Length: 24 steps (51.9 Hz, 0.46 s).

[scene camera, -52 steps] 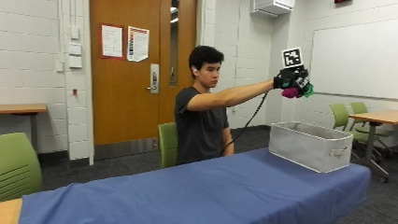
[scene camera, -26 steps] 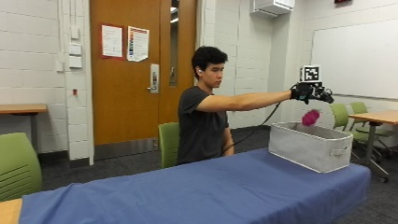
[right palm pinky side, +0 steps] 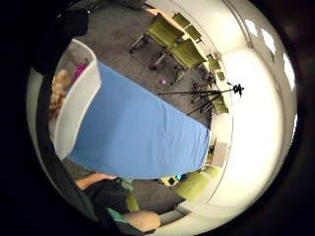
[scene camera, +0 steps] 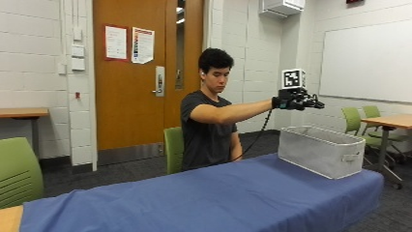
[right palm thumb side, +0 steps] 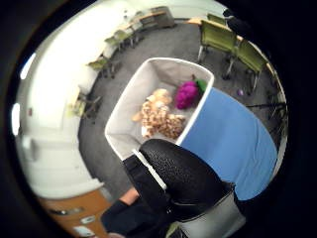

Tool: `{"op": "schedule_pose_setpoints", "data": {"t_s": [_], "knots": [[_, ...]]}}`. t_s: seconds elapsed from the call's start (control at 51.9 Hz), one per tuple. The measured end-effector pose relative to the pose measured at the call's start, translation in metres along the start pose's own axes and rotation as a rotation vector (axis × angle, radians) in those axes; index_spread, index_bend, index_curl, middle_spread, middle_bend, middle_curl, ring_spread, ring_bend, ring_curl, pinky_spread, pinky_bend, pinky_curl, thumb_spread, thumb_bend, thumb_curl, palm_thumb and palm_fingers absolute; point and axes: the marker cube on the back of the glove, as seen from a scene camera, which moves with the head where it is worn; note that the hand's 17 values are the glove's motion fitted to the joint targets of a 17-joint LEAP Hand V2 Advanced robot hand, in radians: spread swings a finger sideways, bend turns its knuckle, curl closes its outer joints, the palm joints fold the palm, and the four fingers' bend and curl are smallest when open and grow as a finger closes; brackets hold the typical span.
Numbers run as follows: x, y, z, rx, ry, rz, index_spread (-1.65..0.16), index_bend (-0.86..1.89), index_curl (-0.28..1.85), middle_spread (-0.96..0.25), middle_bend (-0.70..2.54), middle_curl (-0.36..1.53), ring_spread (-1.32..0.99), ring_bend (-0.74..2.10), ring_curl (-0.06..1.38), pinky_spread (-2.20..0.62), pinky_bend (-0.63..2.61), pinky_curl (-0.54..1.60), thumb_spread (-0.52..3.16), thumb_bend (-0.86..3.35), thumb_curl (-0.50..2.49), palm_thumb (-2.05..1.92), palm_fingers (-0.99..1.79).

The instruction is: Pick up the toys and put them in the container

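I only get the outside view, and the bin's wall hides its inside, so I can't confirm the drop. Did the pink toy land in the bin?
Observer: Yes. In the thumb side palm view the pink toy lies inside the bin, against one end wall.
Operator: Is anything else in there?
Observer: A tan plush toy lies beside it on the bin's floor.
Operator: Is the hand holding anything?
Observer: The right hand is over the bin with nothing in it; the palm views look straight down unobstructed.
Operator: Any toys left on the table?
Observer: None show on the blue cloth.
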Motion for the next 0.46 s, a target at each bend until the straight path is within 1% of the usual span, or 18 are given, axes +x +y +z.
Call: {"op": "schedule_pose_setpoints", "data": {"t_s": [0.058, 0.154, 0.308, 0.463], "knots": [[0.026, 0.014, 0.010, -0.008, 0.040, 0.100, -0.24, 0.17, 0.67, -0.09, 0.44, 0.43, -0.27, 0.58, 0.26, -0.19, 0.78, 0.34, 1.09, -0.11, 0.37, -0.15, -0.08], [0.053, 0.037, 0.018, -0.024, 0.009, 0.173, -0.23, 0.17, 0.65, -0.08, 0.40, 0.42, -0.26, 0.53, 0.25, -0.18, 0.75, 0.33, 1.07, -0.11, 0.31, -0.15, -0.07], [0.083, 0.061, 0.030, -0.029, -0.012, 0.233, -0.22, 0.17, 0.62, -0.06, 0.36, 0.41, -0.25, 0.46, 0.24, -0.16, 0.70, 0.32, 1.07, -0.11, 0.25, -0.15, -0.05], [0.096, 0.073, 0.040, -0.042, -0.014, 0.262, -0.21, 0.17, 0.59, -0.05, 0.33, 0.41, -0.24, 0.43, 0.25, -0.16, 0.66, 0.31, 1.07, -0.10, 0.20, -0.15, -0.03]]}}
